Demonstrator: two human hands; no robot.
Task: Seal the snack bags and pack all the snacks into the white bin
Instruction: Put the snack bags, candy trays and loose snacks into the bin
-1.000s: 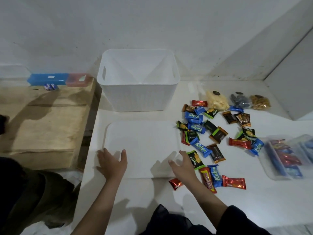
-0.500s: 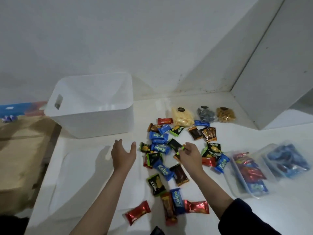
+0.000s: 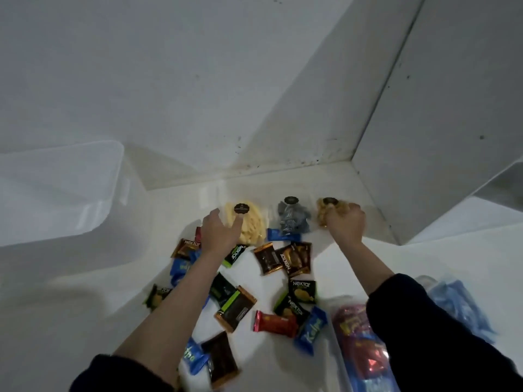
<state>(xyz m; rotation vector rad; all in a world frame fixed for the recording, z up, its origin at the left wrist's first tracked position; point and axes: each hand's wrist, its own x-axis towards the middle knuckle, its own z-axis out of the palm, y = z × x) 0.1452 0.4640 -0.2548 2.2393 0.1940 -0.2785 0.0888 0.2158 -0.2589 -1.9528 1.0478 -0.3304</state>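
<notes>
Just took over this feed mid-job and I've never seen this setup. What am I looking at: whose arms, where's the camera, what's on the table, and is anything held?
There is no machine: a person works bare-handed, filmed by a camera on their head looking down. The left hand reaches with straight fingers onto the yellow snack bag. The right hand grips the brown snack bag. Between them lies a dark snack bag. Small wrapped snacks are scattered across the white table. The white bin stands at the left.
</notes>
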